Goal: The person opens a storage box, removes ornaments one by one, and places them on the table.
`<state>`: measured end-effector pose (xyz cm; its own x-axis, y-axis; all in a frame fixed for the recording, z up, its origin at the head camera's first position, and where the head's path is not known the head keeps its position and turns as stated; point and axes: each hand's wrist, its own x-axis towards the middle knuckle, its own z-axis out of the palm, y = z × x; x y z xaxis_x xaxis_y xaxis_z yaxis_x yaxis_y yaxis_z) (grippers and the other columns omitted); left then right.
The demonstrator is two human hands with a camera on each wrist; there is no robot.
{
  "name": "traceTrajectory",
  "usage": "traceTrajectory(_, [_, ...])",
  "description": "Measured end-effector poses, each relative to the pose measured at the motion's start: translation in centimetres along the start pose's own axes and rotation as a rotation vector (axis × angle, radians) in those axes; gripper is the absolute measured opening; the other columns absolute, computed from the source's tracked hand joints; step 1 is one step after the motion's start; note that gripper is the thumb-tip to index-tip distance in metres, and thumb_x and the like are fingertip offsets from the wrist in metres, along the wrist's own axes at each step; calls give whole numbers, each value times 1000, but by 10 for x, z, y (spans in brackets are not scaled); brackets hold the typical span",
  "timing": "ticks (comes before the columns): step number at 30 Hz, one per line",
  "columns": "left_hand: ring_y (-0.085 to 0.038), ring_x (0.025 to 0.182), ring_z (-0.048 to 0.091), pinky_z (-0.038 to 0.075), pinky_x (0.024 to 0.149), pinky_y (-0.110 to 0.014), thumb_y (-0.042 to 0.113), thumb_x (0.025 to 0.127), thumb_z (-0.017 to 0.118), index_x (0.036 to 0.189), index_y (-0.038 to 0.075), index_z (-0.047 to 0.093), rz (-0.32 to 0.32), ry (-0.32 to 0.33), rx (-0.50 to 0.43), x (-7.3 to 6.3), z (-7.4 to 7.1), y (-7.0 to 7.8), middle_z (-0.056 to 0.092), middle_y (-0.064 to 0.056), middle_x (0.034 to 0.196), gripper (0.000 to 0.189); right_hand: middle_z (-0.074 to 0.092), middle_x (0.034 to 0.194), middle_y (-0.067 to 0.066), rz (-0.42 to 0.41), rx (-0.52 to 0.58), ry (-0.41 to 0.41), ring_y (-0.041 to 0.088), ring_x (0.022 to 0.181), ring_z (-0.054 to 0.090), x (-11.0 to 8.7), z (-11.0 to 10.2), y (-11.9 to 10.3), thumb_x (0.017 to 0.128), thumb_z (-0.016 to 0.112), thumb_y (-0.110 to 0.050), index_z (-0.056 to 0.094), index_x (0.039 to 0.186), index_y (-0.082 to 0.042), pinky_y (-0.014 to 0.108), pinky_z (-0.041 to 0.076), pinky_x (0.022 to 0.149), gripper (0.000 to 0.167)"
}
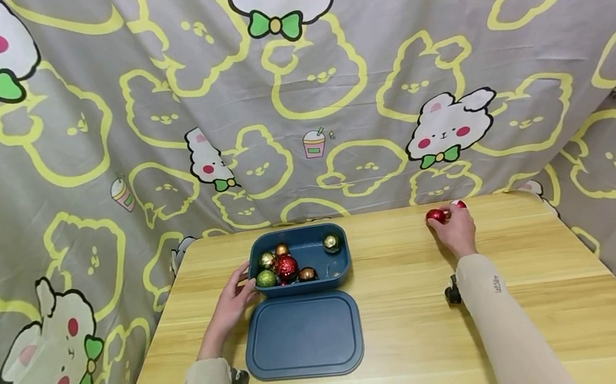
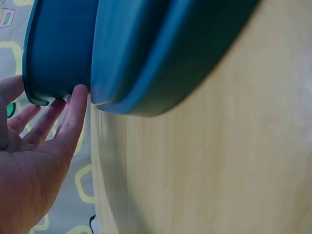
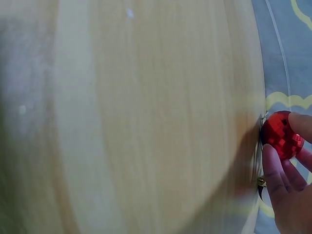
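Observation:
A red faceted Christmas ball point(image 3: 282, 135) is pinched between the thumb and fingers of my right hand point(image 1: 458, 230), at the table's far right. Just past that hand, a red and white item point(image 1: 459, 204) is partly hidden. My left hand point(image 1: 235, 302) touches the left end of a blue box point(image 2: 58, 48), fingers fairly straight, thumb by its front corner. Inside the box lie a large red ball point(image 1: 287, 267), a green glitter ball point(image 1: 265, 278) and several gold and copper balls; one gold ball point(image 1: 331, 243) sits alone at the right.
The blue lid point(image 1: 304, 336) lies flat on the wooden table point(image 1: 408, 334), in front of the box. A patterned cloth point(image 1: 329, 85) hangs along the table's back edge and both sides. Each wrist carries a small black camera.

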<state>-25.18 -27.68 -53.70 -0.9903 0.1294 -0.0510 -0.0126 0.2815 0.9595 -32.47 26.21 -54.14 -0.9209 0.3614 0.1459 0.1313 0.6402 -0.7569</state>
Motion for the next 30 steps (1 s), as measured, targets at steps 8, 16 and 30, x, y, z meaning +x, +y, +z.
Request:
traceTrajectory(8, [-45,132,53,53,107,-51,25,111,51,162,13,33,-2,12,2,0,0,-1,41,-28,153,56,55,126,34,12,-4,6,51,121,51,1,2,1,95,72,-18,58,132,9,63,39,108,48])
traceTrajectory(16, [-43,129,56,55,105,-49,26,111,52,162,15,33,-1,9,23,1,0,-2,42,-27,152,56,50,130,35,5,-7,23,53,122,50,1,3,1,95,72,-18,58,132,9,64,38,110,48])
traceTrajectory(30, [-46,134,51,52,108,-53,25,111,51,163,12,30,-10,-5,7,1,-1,0,38,-29,155,58,46,137,35,36,18,29,55,127,48,2,5,-1,96,71,-16,56,136,7,65,37,115,49])
